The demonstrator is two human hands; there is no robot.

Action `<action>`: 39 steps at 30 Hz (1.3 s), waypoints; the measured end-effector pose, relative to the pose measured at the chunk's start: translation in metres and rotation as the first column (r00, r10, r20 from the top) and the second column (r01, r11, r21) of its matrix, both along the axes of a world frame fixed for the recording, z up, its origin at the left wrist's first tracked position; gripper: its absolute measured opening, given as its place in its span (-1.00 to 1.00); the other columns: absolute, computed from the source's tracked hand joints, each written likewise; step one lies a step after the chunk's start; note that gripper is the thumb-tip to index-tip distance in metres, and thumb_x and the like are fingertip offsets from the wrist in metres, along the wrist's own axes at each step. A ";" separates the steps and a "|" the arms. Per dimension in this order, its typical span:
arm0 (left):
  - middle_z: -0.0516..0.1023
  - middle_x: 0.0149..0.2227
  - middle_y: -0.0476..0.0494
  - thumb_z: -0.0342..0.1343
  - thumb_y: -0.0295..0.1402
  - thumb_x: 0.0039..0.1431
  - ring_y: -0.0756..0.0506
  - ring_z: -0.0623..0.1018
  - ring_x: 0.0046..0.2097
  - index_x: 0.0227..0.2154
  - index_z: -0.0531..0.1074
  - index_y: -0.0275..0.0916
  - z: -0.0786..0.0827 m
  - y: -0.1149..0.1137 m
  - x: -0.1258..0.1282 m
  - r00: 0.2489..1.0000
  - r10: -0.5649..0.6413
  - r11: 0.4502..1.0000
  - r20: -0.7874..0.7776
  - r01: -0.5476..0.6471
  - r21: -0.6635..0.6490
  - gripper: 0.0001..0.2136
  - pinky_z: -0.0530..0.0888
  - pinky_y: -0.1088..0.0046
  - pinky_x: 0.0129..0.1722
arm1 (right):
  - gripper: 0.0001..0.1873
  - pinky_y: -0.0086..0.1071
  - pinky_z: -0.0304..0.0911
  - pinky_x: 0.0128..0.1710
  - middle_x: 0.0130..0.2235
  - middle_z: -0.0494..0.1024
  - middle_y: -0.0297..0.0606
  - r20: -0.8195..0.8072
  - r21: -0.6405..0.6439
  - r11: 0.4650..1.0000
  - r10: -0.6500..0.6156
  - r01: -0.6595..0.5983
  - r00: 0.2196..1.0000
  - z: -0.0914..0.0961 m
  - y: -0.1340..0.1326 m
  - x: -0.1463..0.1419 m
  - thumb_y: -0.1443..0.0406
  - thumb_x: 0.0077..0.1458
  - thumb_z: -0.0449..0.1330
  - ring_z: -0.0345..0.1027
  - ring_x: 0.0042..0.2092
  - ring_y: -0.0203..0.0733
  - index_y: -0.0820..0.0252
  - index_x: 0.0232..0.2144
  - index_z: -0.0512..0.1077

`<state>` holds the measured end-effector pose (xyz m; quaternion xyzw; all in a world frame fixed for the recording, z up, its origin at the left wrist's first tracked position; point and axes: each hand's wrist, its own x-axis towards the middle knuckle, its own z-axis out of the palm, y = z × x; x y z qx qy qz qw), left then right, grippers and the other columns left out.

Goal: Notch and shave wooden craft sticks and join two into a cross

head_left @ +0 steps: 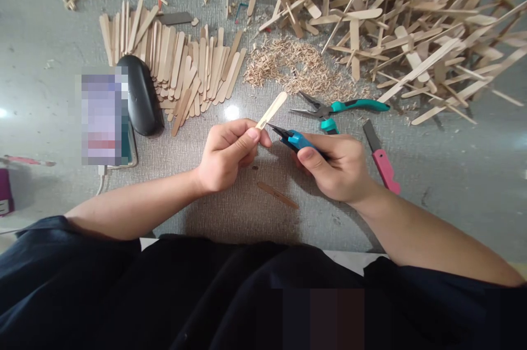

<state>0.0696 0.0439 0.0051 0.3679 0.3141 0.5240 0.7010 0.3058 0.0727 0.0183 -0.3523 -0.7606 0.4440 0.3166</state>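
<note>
Pinched between the thumb and fingers of my left hand (233, 153) is a pale wooden craft stick (274, 107), its rounded end pointing up and right. A small dark notch or hole shows in the stick near my thumb. My right hand (337, 166) is wrapped round blue-handled pliers (298, 140) with thin dark jaws. Their tip is at the notch; whether the jaws grip the wood I cannot tell. Below both hands a darker craft stick (278, 195) lies on the table (230, 213).
Teal-handled long-nose pliers (323, 111) and a pink-handled blade (382, 161) lie to the right. Wood shavings (296, 67) are beyond my hands, with a big tangle of sticks (411, 32) behind. Stacked sticks (206, 67), a black case (140, 95) and a blurred phone (102, 119) are left.
</note>
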 end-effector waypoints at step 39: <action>0.11 -0.69 0.21 0.35 -0.02 0.50 0.13 0.05 -0.66 -0.38 0.58 -0.27 0.001 0.004 -0.002 0.992 -0.062 0.995 0.109 0.070 -0.071 -0.57 0.08 0.57 -0.61 | -0.59 -0.28 0.47 -0.31 -0.35 0.70 -0.27 0.077 0.151 0.987 -0.068 0.056 0.995 -0.007 -0.005 0.001 -0.08 0.58 0.27 0.55 -0.38 -0.17 0.03 0.04 0.75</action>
